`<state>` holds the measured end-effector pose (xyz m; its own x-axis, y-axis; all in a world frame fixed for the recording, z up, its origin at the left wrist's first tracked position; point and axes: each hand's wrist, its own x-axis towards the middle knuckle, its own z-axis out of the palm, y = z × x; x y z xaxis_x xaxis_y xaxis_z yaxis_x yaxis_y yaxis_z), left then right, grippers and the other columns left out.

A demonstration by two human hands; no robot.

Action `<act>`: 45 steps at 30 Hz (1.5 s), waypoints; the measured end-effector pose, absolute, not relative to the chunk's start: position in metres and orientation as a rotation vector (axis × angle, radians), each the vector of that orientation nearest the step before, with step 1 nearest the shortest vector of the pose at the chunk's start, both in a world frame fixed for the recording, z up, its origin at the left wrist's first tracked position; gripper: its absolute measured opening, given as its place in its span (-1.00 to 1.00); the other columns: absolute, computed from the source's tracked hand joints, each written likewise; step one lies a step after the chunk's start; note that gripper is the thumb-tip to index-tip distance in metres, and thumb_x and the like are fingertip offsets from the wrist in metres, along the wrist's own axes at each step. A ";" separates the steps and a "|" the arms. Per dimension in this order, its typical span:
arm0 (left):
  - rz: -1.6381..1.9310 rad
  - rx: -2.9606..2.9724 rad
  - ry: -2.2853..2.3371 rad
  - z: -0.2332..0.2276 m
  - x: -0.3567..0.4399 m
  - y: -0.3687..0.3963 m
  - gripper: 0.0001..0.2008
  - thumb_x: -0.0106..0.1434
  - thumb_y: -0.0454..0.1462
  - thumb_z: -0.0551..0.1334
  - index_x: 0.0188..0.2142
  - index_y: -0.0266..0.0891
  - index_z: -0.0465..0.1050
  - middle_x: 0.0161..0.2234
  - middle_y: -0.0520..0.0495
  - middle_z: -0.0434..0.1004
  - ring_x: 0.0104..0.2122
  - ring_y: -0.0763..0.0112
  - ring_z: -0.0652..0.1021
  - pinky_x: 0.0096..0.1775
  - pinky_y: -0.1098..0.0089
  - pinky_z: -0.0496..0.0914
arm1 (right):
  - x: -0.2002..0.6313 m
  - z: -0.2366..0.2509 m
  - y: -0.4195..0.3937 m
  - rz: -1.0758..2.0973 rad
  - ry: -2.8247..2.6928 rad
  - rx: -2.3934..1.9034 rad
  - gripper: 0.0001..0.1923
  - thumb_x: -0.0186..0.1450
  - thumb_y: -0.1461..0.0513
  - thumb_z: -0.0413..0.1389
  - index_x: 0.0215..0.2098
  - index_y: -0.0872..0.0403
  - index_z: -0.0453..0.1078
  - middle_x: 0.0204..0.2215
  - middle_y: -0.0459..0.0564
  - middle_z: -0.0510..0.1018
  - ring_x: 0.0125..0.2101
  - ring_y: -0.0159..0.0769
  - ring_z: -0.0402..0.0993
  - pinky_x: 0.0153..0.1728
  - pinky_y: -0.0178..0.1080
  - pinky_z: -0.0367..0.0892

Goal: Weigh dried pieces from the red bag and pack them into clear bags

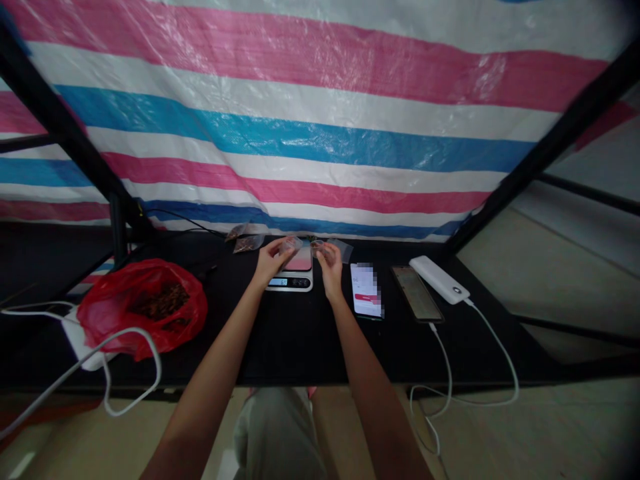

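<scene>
My left hand (271, 259) is closed on a small clear plastic bag (291, 245), above the left side of a digital kitchen scale (290, 283). The scale's display is lit, and its plate looks pinkish. Over the plate's right edge, my right hand (330, 261) has its fingers closed round something small and clear, perhaps a bag, with brown bits by it. A flat clear bag (344, 249) lies just behind that hand. Left of the scale lie two small clear bags with brown contents, one nearer (249, 244) and one farther (237, 231).
A red plastic bag (107, 303) of brown dried pieces stands open at left, beside a white cable (150, 340). At right lie a lit phone (365, 290), a second phone (417, 293) and a white power bank (440, 279). Striped sheeting (300, 153) hangs behind the black table (300, 347).
</scene>
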<state>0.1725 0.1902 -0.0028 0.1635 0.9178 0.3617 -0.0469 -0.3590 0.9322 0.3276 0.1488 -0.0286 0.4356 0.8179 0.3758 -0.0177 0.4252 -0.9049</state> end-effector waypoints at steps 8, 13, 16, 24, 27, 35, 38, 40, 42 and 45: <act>1.227 1.776 0.881 -0.002 0.175 0.184 -0.56 0.00 -0.11 0.30 -0.16 -0.32 0.47 -0.18 -0.18 0.53 -0.20 0.26 0.52 -0.10 0.27 0.36 | 0.326 -0.021 0.144 0.659 -0.971 -0.971 -0.66 0.14 0.06 0.08 -0.18 0.03 0.20 -0.16 0.03 0.46 -0.11 -0.26 0.40 -0.03 -0.19 0.27; 1.205 1.821 0.865 0.000 0.178 0.179 -0.59 -0.01 -0.13 0.30 -0.18 -0.33 0.48 -0.20 -0.16 0.54 -0.22 0.28 0.51 -0.14 0.31 0.36 | 0.323 -0.017 0.142 0.678 -0.976 -0.924 -0.67 0.13 0.09 0.11 -0.18 0.05 0.26 -0.17 0.01 0.47 -0.11 -0.26 0.40 -0.02 -0.16 0.26; 1.194 1.812 0.843 0.001 0.179 0.179 -0.60 -0.01 -0.15 0.31 -0.20 -0.34 0.48 -0.22 -0.16 0.54 -0.22 0.28 0.51 -0.14 0.32 0.35 | 0.323 -0.016 0.141 0.663 -0.986 -0.885 -0.68 0.14 0.10 0.12 -0.17 0.05 0.31 -0.15 0.00 0.47 -0.09 -0.25 0.38 0.00 -0.13 0.23; 1.216 1.778 0.813 -0.001 0.181 0.178 -0.60 -0.03 -0.17 0.33 -0.21 -0.35 0.48 -0.23 -0.16 0.54 -0.25 0.31 0.51 -0.19 0.35 0.36 | 0.322 -0.016 0.140 0.633 -0.967 -0.892 -0.62 0.11 0.11 0.16 -0.13 0.04 0.28 -0.13 0.01 0.45 -0.11 -0.27 0.39 -0.03 -0.15 0.24; 1.218 1.783 0.809 -0.001 0.181 0.178 -0.60 -0.03 -0.17 0.33 -0.20 -0.34 0.48 -0.23 -0.17 0.54 -0.24 0.31 0.51 -0.19 0.35 0.36 | 0.323 -0.017 0.142 0.632 -0.927 -0.870 -0.65 0.07 0.13 0.19 -0.20 0.04 0.26 -0.21 -0.02 0.47 -0.15 -0.29 0.41 -0.06 -0.17 0.27; 1.230 1.791 0.808 0.003 0.181 0.174 -0.62 -0.03 -0.18 0.33 -0.21 -0.33 0.48 -0.24 -0.15 0.54 -0.24 0.31 0.51 -0.18 0.36 0.35 | 0.323 -0.012 0.137 0.618 -0.995 -0.907 -0.63 0.11 0.11 0.17 -0.15 0.09 0.37 -0.15 0.05 0.50 -0.15 -0.24 0.42 -0.04 -0.13 0.27; 1.222 1.821 0.809 0.002 0.181 0.174 -0.62 -0.04 -0.18 0.34 -0.22 -0.32 0.48 -0.26 -0.14 0.54 -0.24 0.30 0.51 -0.17 0.36 0.35 | 0.322 -0.011 0.135 0.605 -1.019 -0.909 -0.62 0.13 0.10 0.15 -0.12 0.09 0.40 -0.10 0.06 0.48 -0.10 -0.22 0.40 0.00 -0.10 0.24; 1.218 1.831 0.806 0.002 0.181 0.173 -0.61 -0.03 -0.17 0.33 -0.21 -0.32 0.48 -0.26 -0.14 0.54 -0.23 0.30 0.50 -0.17 0.36 0.34 | 0.323 -0.010 0.134 0.587 -1.049 -0.908 -0.62 0.15 0.11 0.14 -0.09 0.08 0.40 -0.07 0.06 0.47 -0.06 -0.22 0.38 0.02 -0.10 0.22; 1.216 1.840 0.797 0.003 0.181 0.173 -0.61 -0.02 -0.16 0.33 -0.20 -0.32 0.48 -0.25 -0.14 0.53 -0.23 0.31 0.50 -0.17 0.37 0.34 | 0.322 -0.009 0.132 0.553 -1.084 -0.917 -0.63 0.17 0.11 0.12 -0.09 0.07 0.40 -0.06 0.06 0.46 -0.04 -0.22 0.36 0.04 -0.10 0.20; 1.213 1.853 0.776 0.005 0.182 0.171 -0.61 -0.03 -0.16 0.34 -0.20 -0.31 0.48 -0.24 -0.13 0.53 -0.23 0.31 0.50 -0.17 0.38 0.34 | 0.322 -0.006 0.130 0.489 -1.138 -0.950 -0.64 0.19 0.09 0.08 -0.10 0.07 0.41 -0.06 0.06 0.46 -0.03 -0.22 0.35 0.05 -0.09 0.18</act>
